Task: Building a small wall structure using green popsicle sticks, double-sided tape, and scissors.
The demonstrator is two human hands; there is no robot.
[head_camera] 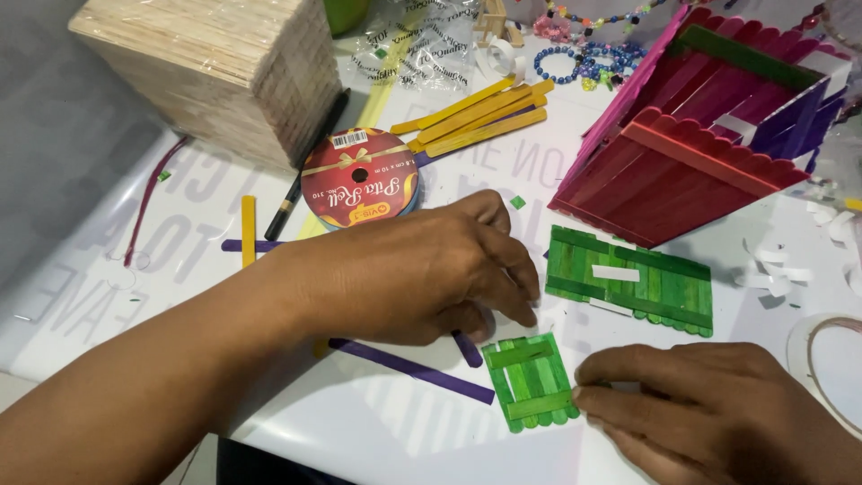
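Head view: right hand (718, 409) grip pinches small green stick panel's (530, 382) right edge.

A red and purple stick house (709, 144) stood on the white table (377, 431), well beyond the right hand. Beyond the left hand lay a red ribbon roll (360, 187) and loose yellow sticks (476, 115), with a pale wooden block (215, 72) further back. Coloured beads (584, 63) lay at the far edge. A tape roll (831, 368) sat just beside the right hand.
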